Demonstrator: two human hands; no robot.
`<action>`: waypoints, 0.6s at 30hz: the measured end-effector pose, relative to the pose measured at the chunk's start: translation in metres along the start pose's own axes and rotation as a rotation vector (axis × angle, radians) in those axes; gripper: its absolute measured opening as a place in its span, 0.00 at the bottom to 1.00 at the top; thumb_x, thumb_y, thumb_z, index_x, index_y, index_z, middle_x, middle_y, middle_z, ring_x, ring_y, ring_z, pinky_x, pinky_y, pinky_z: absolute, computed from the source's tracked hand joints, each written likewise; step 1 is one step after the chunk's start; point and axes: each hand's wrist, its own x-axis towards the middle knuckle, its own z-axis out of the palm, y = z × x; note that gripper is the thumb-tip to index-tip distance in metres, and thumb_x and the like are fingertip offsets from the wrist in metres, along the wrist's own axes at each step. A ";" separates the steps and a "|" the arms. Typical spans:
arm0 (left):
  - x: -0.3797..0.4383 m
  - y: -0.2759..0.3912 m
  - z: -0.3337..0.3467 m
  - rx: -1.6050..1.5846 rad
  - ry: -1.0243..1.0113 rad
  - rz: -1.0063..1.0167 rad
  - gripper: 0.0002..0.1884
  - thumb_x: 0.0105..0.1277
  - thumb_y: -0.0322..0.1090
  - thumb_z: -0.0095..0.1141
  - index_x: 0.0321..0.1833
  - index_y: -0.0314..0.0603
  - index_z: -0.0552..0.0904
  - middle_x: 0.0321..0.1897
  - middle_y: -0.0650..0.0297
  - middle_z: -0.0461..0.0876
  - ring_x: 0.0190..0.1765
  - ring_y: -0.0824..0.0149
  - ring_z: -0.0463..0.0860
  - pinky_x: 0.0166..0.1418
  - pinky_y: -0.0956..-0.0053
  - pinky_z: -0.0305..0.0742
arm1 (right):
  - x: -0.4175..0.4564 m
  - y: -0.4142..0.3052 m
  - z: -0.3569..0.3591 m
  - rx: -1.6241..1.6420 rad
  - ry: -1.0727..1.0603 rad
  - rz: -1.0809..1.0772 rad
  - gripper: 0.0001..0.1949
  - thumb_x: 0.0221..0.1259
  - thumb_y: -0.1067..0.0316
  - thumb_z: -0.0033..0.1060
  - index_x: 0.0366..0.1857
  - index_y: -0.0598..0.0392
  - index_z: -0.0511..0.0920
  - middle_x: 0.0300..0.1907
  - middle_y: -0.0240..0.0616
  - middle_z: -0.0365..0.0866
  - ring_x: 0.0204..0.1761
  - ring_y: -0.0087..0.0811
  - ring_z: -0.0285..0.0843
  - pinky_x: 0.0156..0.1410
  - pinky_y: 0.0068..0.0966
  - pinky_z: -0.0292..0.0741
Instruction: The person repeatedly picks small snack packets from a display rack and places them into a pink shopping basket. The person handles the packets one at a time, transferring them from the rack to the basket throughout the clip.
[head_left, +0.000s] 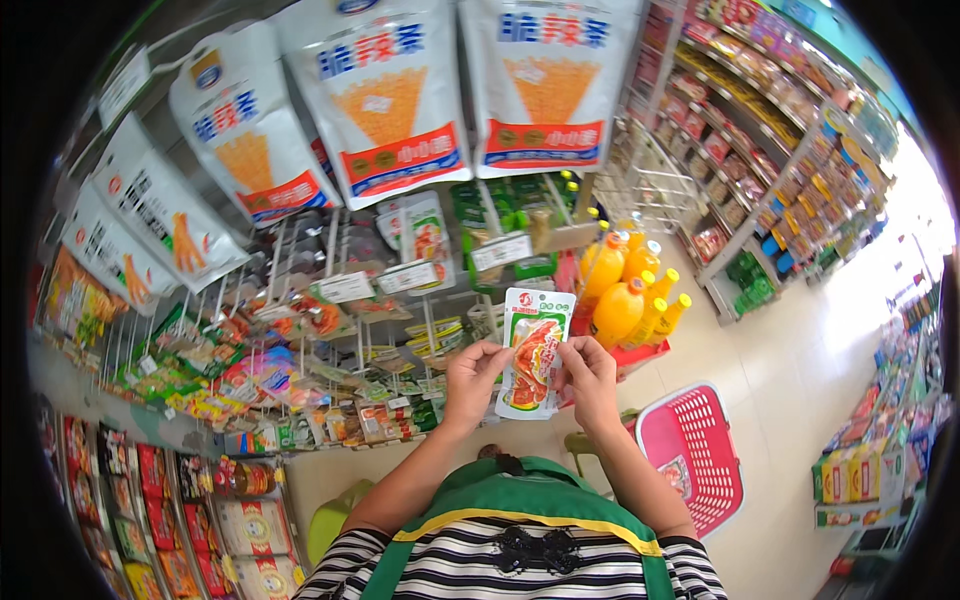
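Between my two hands is a white and green snack pouch (534, 360) with a red food picture on its front. It stands nearly upright, and a second pouch edge seems to show behind it. My left hand (474, 379) pinches its left edge with the thumb in front. On the opposite edge, my right hand (589, 379) grips it between thumb and fingers. Just beyond the hands, similar pouches (427, 236) hang on a rack hook behind white price tags (409, 277). Green packets (517, 210) hang beside them.
Large white snack bags (386, 105) hang overhead. Hooks with packets (285, 375) fill the left rack. Orange juice bottles (619, 300) stand in a red crate (641, 356) on the right. A pink and white basket (694, 457) sits near my right arm, and a green stool (334, 517) is at my left.
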 end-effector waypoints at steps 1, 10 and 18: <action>0.001 -0.004 0.010 -0.007 -0.038 -0.018 0.03 0.62 0.28 0.58 0.33 0.37 0.80 0.26 0.72 0.79 0.29 0.83 0.72 0.34 0.87 0.66 | -0.004 -0.001 -0.010 -0.004 0.042 -0.011 0.06 0.64 0.68 0.54 0.33 0.60 0.73 0.23 0.30 0.74 0.19 0.17 0.70 0.24 0.14 0.67; 0.007 -0.053 0.111 0.057 -0.449 -0.225 0.04 0.63 0.29 0.58 0.34 0.36 0.80 0.27 0.71 0.79 0.29 0.83 0.74 0.33 0.87 0.67 | -0.054 -0.009 -0.113 0.053 0.440 -0.082 0.06 0.64 0.68 0.53 0.32 0.59 0.73 0.24 0.29 0.73 0.19 0.16 0.68 0.25 0.14 0.70; -0.018 -0.119 0.219 0.135 -0.785 -0.367 0.06 0.64 0.30 0.57 0.34 0.34 0.80 0.26 0.71 0.79 0.30 0.83 0.74 0.33 0.88 0.68 | -0.119 0.000 -0.210 0.089 0.788 -0.179 0.06 0.65 0.68 0.52 0.33 0.59 0.73 0.22 0.31 0.73 0.17 0.18 0.69 0.23 0.15 0.71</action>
